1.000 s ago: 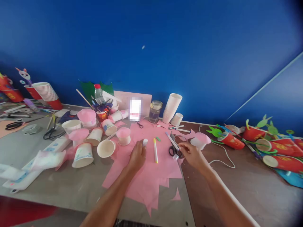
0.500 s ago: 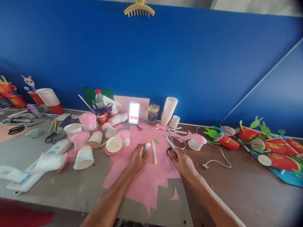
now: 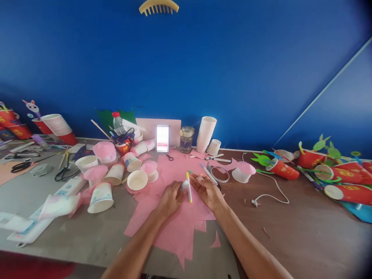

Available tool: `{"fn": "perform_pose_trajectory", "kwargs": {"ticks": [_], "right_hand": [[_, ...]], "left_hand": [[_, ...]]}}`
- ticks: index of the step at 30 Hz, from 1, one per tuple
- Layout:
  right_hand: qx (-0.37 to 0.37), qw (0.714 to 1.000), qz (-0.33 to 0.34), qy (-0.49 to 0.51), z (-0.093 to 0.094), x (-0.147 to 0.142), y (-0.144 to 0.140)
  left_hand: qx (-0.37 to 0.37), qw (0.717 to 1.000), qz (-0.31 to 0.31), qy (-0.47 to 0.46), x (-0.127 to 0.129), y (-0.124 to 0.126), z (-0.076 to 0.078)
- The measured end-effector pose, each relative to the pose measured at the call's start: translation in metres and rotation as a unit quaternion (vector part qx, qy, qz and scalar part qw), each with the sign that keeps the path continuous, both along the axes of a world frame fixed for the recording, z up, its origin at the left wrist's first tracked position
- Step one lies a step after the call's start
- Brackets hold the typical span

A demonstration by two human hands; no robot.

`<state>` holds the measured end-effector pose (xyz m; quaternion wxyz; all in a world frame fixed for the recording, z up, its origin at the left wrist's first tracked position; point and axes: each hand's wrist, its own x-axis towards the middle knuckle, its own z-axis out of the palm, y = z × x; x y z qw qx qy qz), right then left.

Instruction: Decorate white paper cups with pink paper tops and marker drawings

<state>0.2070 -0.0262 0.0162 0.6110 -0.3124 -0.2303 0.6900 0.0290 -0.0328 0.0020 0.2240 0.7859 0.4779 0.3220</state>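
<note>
While both hands meet over the pink sheets: entries below.

Left hand (image 3: 170, 199): clenched round a small white glue stick (image 3: 183, 186); thumb and fingers wrapped on the barrel, tip pointing far and right.
Right hand (image 3: 207, 190): released, palm turned up, fingers spread; nothing grasped; fingertips just beside the glue stick and the marker.
Marker (image 3: 188, 186): white barrel, yellow cap; lying on the paper between the two hands, long axis running near to far; touching or under the left fingertips, cannot tell which.
Pink paper (image 3: 177, 224): several overlapped sheets with jagged cut edges, flat on the table under both hands; one small offcut near the right forearm.
Table (image 3: 290, 232): brown on the right, grey on the left.
Right of the hands: tape ring (image 3: 220, 174), long white pen (image 3: 209, 173), pink-topped cup (image 3: 243, 172), white cable (image 3: 271, 190).
Left of the hands: white paper cups (image 3: 136, 180), some upright, some on their sides, several capped with pink paper.
Far edge, against the blue wall (image 3: 203, 69): tall stack of white cups (image 3: 206, 133), glass jar (image 3: 186, 138), plastic bottle with red cap (image 3: 117, 122).
Far right: red cups with green cut-outs (image 3: 314, 162), lying on their sides.
Far left: black scissors (image 3: 19, 166), stack of red cups (image 3: 58, 126).
</note>
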Motion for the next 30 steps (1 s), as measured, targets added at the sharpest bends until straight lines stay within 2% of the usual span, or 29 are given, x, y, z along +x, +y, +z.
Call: {"fn": "perform_pose_trajectory", "kwargs": {"ticks": [7, 19, 30], "right_hand": [[0.028, 0.997, 0.059, 0.03, -0.0048, -0.0069, -0.0039], [0.008, 0.996, 0.069, 0.058, -0.0019, -0.009, -0.0071], [0.011, 0.992, 0.075, 0.098, -0.0068, -0.0101, -0.0059]], "left_hand": [[0.016, 1.0, -0.012, 0.01, 0.003, -0.0026, 0.0034], [0.022, 1.0, -0.018, -0.008, 0.0029, -0.0016, 0.0023], [0.045, 0.999, -0.008, -0.009, 0.0034, -0.0018, 0.0004]]}}
